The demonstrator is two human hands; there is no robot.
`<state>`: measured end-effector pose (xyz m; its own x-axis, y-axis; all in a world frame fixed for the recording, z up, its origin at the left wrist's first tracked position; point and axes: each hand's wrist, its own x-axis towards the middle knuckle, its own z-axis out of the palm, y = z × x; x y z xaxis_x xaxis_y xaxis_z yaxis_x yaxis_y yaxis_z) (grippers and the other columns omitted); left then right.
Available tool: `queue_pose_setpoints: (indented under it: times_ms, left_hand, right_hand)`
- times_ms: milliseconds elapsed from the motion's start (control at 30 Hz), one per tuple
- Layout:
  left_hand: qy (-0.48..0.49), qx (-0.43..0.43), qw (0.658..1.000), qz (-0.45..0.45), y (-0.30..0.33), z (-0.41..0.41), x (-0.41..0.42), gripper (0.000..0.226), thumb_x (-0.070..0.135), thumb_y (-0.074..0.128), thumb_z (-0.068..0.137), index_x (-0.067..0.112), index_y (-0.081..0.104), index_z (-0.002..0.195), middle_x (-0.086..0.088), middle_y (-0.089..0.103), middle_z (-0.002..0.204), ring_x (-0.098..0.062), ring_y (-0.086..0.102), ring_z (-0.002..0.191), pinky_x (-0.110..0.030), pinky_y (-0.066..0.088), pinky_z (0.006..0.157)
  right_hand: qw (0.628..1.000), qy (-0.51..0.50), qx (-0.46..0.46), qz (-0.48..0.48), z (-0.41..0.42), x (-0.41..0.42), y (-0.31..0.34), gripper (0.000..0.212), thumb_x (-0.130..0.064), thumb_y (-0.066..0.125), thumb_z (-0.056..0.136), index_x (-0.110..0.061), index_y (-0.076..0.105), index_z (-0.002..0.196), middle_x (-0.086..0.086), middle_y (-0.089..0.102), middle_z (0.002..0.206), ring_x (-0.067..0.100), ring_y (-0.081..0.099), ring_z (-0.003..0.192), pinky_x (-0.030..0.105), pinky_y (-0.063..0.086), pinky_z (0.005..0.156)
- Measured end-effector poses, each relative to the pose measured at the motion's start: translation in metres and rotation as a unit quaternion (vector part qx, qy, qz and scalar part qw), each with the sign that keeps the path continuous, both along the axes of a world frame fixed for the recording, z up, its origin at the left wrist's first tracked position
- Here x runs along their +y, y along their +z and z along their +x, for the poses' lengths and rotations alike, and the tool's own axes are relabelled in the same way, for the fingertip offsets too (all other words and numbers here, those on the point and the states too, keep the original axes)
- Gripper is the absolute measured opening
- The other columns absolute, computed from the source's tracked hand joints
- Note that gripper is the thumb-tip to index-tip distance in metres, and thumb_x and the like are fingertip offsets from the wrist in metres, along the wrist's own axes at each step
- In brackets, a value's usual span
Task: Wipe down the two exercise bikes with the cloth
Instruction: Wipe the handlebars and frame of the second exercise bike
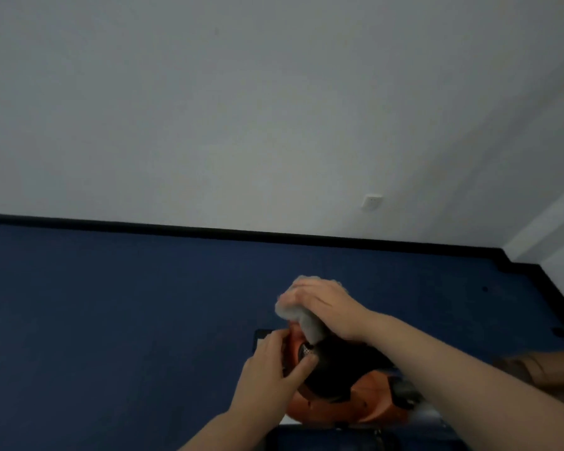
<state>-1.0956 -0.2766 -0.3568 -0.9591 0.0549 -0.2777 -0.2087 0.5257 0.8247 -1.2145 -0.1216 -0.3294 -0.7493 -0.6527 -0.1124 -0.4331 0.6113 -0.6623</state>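
Nearest the camera, two bare forearms reach forward and meet over one exercise bike [336, 402], the only bike in view. Its housing is a rounded shell of smooth orange plastic with a dark, matte black part on top; the picture is soft, so finer parts are hard to make out. A small dotted metallic piece shows at the top of the black part, beside the left thumb.

The left hand [274, 369] holds the upper left edge of the bike, fingers curled over the orange rim and the thumb pressed against the black part. The right hand [323, 304] sits just beyond and above it, fingers bent down and closed around the cloth [302, 315]. There is one cloth: pale grey, fuzzy and bunched, its folds spilling out below the knuckles and hanging down to touch the top of the bike. What the cloth wraps under the hand is hidden.

At the right edge a brown, blurred shape lies low, too unclear to name.

Beyond the hands spreads a dark blue floor [111, 304], flat and evenly textured, edged by a black skirting strip [209, 230]. Above it rises a plain white wall [241, 109] carrying one small white socket plate [372, 202].
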Motion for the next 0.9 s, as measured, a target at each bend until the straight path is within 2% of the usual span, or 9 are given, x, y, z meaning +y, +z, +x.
queue_pose_setpoints:
  times_ms: [67, 200, 333, 433, 533, 600, 667, 767, 900]
  left_hand:
    - [-0.02, -0.006, 1.0, 0.004, 0.002, -0.006, -0.005, 0.049, 0.079, 0.051, 0.067, 0.051, 0.043, 0.106, 0.021, 0.058, 0.107, 0.004, 0.058, 0.097, -0.03, 0.052, 0.088]
    - [-0.087, -0.007, 0.996, -0.028, 0.006, -0.023, -0.022, 0.053, 0.077, 0.057, 0.058, 0.046, 0.046, 0.099, 0.021, 0.057, 0.1, 0.004, 0.057, 0.091, -0.027, 0.052, 0.082]
    - [-0.192, 0.0, 0.98, -0.047, 0.007, -0.039, -0.043, 0.05, 0.075, 0.059, 0.063, 0.043, 0.055, 0.101, 0.023, 0.059, 0.1, 0.011, 0.055, 0.092, -0.023, 0.051, 0.083]
    - [-0.232, 0.049, 0.97, -0.06, 0.007, -0.05, -0.053, 0.047, 0.071, 0.054, 0.071, 0.04, 0.058, 0.106, 0.023, 0.057, 0.108, 0.007, 0.056, 0.098, -0.025, 0.049, 0.088]
    - [-0.186, 0.088, 0.978, -0.042, 0.009, -0.063, -0.056, 0.019, 0.05, 0.059, 0.085, 0.042, 0.053, 0.101, 0.025, 0.054, 0.107, 0.008, 0.053, 0.1, -0.027, 0.048, 0.089]
    - [-0.153, 0.114, 0.98, -0.05, 0.011, -0.073, -0.055, 0.021, 0.041, 0.06, 0.09, 0.049, 0.043, 0.099, 0.032, 0.049, 0.105, 0.01, 0.05, 0.101, -0.023, 0.046, 0.086]
    - [-0.166, 0.146, 0.974, -0.044, 0.012, -0.084, -0.053, 0.029, 0.033, 0.059, 0.093, 0.053, 0.039, 0.098, 0.035, 0.045, 0.105, 0.012, 0.048, 0.103, -0.016, 0.041, 0.082]
    - [-0.221, 0.181, 0.958, -0.014, 0.013, -0.099, -0.044, 0.034, 0.026, 0.054, 0.097, 0.055, 0.04, 0.107, 0.039, 0.043, 0.113, 0.024, 0.04, 0.107, -0.001, 0.031, 0.085]
    - [-0.326, 0.217, 0.92, -0.021, 0.014, -0.113, -0.014, 0.04, 0.021, 0.046, 0.102, 0.025, 0.045, 0.142, 0.013, 0.041, 0.146, -0.001, 0.033, 0.136, -0.021, 0.023, 0.114]
  right_hand:
    - [0.993, -0.088, -0.024, 0.078, -0.011, -0.022, 0.004, 0.044, -0.038, 0.037, 0.102, -0.044, 0.035, 0.145, -0.013, 0.056, 0.135, 0.012, 0.048, 0.126, 0.037, 0.036, 0.107]
    - [0.937, -0.082, 0.137, 0.31, 0.003, -0.056, -0.001, 0.038, -0.034, 0.035, 0.097, -0.027, 0.067, 0.114, -0.003, 0.06, 0.125, 0.025, 0.049, 0.117, 0.043, 0.035, 0.1]
    - [0.954, -0.022, 0.212, 0.212, 0.034, -0.033, -0.012, 0.041, -0.036, 0.03, 0.094, -0.029, 0.069, 0.106, -0.008, 0.055, 0.13, 0.017, 0.029, 0.136, 0.041, 0.009, 0.116]
    - [0.961, -0.132, 0.179, 0.167, 0.034, -0.019, -0.009, 0.036, -0.042, 0.032, 0.1, -0.036, 0.058, 0.124, -0.013, 0.045, 0.14, 0.01, 0.028, 0.138, 0.033, 0.017, 0.113]
    - [0.908, -0.352, 0.105, 0.202, 0.023, -0.032, -0.007, 0.038, -0.046, 0.027, 0.102, -0.038, 0.05, 0.13, -0.011, 0.052, 0.134, 0.016, 0.047, 0.122, 0.034, 0.032, 0.1]
    - [0.866, -0.409, 0.131, 0.258, 0.037, -0.048, -0.011, 0.043, -0.044, 0.023, 0.102, -0.035, 0.043, 0.139, -0.005, 0.05, 0.139, 0.02, 0.045, 0.126, 0.038, 0.031, 0.106]
    - [0.87, -0.392, 0.159, 0.253, 0.069, -0.059, -0.017, 0.051, -0.041, 0.021, 0.1, -0.032, 0.03, 0.15, -0.002, 0.037, 0.153, 0.022, 0.032, 0.141, 0.045, 0.026, 0.114]
    - [0.883, -0.391, 0.11, 0.235, 0.099, -0.037, -0.022, 0.053, -0.044, 0.011, 0.1, -0.038, 0.003, 0.152, -0.009, 0.006, 0.162, 0.013, 0.001, 0.149, 0.042, 0.009, 0.12]
    - [0.805, -0.533, 0.015, 0.26, 0.091, -0.009, -0.014, 0.053, -0.037, 0.016, 0.105, -0.034, -0.005, 0.153, -0.007, -0.01, 0.162, 0.015, -0.014, 0.148, 0.043, -0.004, 0.12]
